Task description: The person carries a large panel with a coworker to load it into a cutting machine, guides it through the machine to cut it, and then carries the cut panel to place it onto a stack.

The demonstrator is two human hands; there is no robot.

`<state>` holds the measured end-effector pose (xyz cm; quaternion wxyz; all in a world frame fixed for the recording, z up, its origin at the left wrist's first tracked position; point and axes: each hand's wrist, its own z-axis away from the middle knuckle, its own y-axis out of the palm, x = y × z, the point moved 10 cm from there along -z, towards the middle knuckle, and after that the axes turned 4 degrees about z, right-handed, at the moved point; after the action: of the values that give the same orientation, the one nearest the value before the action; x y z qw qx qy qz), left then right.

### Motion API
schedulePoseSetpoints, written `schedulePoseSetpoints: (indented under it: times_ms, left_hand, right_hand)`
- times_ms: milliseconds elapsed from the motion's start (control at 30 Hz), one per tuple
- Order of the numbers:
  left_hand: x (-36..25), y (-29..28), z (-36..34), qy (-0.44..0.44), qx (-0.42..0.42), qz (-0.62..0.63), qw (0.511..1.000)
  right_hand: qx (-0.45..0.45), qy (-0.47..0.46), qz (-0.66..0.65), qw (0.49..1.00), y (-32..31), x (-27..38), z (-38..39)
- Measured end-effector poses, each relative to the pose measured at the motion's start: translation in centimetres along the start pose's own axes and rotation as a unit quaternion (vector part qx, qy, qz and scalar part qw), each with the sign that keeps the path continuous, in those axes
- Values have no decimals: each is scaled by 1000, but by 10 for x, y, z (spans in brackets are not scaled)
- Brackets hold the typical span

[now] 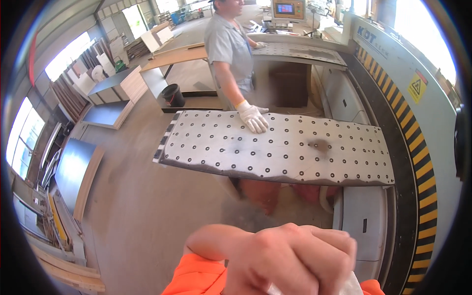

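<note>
My bare left hand (290, 255) is raised close at the bottom middle, its fingers curled and closed. The forearm comes out of an orange sleeve (196, 275). Beneath the fingers shows a bit of whitish material (348, 286); whether it is a glove, and whether my fingers grip it, I cannot make out. Another orange sleeve edge (372, 287) shows to its right, while my right hand's fingers are hidden. Ahead, apart from my hands, lies a long white machine table (290, 142) dotted with dark round studs.
A co-worker in grey stands behind the table, one white-gloved hand (253, 117) resting on it. At the right runs a machine beam with black-and-yellow stripes (420, 167). Stacked panels (73, 169) lie on the left, and a black bucket (172, 96) stands beyond the table.
</note>
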<state>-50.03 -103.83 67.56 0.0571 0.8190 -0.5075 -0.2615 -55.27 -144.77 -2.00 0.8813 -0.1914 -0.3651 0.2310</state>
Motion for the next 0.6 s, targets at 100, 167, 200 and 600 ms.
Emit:
schedulePoseSetpoints:
  times_ms: [100, 167, 200, 600]
  left_hand:
    - [63, -20, 43, -186, 91, -35, 978]
    - [128, -83, 123, -373, -20, -201, 906]
    - [147, -126, 183, -350, -36, -351, 868]
    - [-1, -169, 778, -840, -135, -392, 349]
  right_hand:
    - [18, -21, 6, 1000, 20, -11, -9]
    - [13, -41, -28, 999, 31, -20, -17]
    - [25, -24, -38, 999, 37, -12, -11]
    - [30, -51, 196, 979, -2, -55, -25]
